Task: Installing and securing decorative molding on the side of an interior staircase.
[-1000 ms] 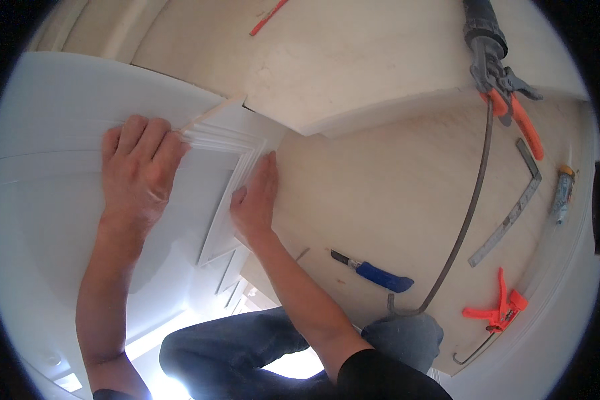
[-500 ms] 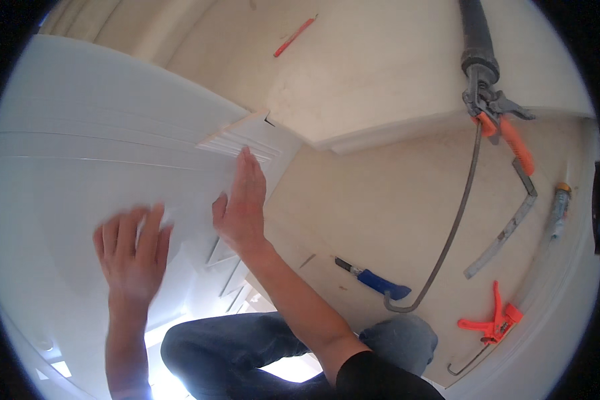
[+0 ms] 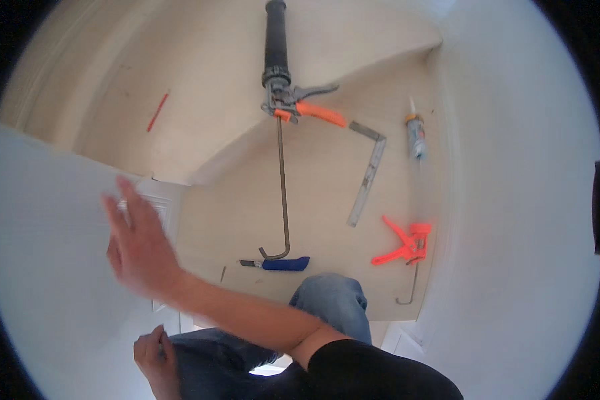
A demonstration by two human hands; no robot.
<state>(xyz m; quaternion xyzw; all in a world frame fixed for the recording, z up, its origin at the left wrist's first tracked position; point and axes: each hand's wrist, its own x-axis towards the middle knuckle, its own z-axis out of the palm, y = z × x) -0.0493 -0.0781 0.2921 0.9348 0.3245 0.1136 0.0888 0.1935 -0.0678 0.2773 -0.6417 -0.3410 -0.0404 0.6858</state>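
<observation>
My right hand [image 3: 140,243] is raised over the white panel [image 3: 60,247] at the left, motion-blurred, its fingers extended and apart, partly covering a moulded section. My left hand [image 3: 155,357] is low by my left leg, fingers curled; whatever they may hold is too small to make out. To the right lie a blue utility knife [image 3: 283,263], a large caulking gun [image 3: 277,50] with orange grip and long bent rod, a metal try square [image 3: 365,183], a tube [image 3: 417,137] and a smaller red caulking gun [image 3: 417,240].
A pale step [image 3: 220,80] with a red pencil [image 3: 159,112] on it rises above the lower beige surface [image 3: 220,220] holding the tools. My bent knee [image 3: 330,300] is at that surface's near edge. A white wall [image 3: 507,213] runs along the right side.
The view has swung rightward, so the tools appear further left. My left hand has left the panel and dropped beside my leg, fingers curled. My right hand is lifted, fingers more spread.
</observation>
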